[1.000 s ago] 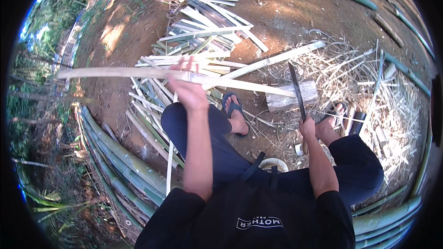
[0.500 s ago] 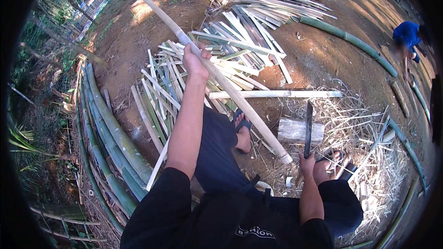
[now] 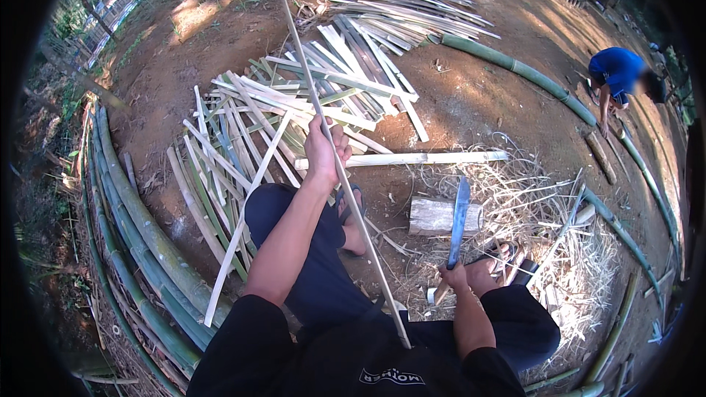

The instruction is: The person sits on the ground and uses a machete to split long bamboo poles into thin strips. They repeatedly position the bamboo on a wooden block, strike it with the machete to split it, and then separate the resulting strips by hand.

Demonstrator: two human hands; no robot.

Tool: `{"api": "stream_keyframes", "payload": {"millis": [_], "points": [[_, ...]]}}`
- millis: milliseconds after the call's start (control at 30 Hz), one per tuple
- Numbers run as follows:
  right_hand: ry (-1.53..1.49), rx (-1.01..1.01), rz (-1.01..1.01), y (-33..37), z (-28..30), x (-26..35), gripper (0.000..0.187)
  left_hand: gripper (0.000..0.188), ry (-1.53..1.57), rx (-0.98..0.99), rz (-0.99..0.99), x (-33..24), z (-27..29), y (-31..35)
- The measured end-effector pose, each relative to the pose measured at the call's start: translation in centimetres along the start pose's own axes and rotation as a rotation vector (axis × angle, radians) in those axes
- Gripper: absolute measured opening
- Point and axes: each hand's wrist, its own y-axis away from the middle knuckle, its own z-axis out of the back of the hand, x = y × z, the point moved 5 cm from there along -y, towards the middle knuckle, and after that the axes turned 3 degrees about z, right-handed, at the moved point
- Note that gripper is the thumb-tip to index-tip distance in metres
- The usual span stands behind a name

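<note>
My left hand [image 3: 329, 148] is closed around a long, thin bamboo strip [image 3: 359, 217] near its middle. The strip is seen edge-on and slants from the pile down toward my lap. In my right hand [image 3: 456, 279] is a machete [image 3: 459, 219], gripped by the handle, its broad dark blade pointing up and away from me. The blade shows in front of a short wooden block [image 3: 426, 216] on the ground. Beyond the block, a pale split bamboo piece [image 3: 434, 157] lies crosswise.
Split bamboo strips [image 3: 243, 132] lie heaped ahead and left, with another stack [image 3: 419, 7] farther off. Green bamboo poles [image 3: 158, 231] line the left side. Shavings [image 3: 573, 257] cover the ground at right. A person in blue [image 3: 616, 70] bends over near a pole [image 3: 518, 68] at far right.
The strip in my left hand has turned edge-on and stands steeper, its lower end now by my lap. The machete has tilted, showing its blade's flat side. The view has shifted rightward.
</note>
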Motion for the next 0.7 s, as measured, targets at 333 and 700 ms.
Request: {"api": "stream_keyframes", "payload": {"millis": [333,700], "points": [[0.258,-0.273,0.101,1.9,5.7,12.7,0.017,0.029,0.071,0.298,0.461,8.3,-1.7,-1.9],[0.335,-0.649,0.725,1.7,13.8,39.7,0.014,0.014,0.071,0.66,0.577,11.5,-9.4,2.5]]}}
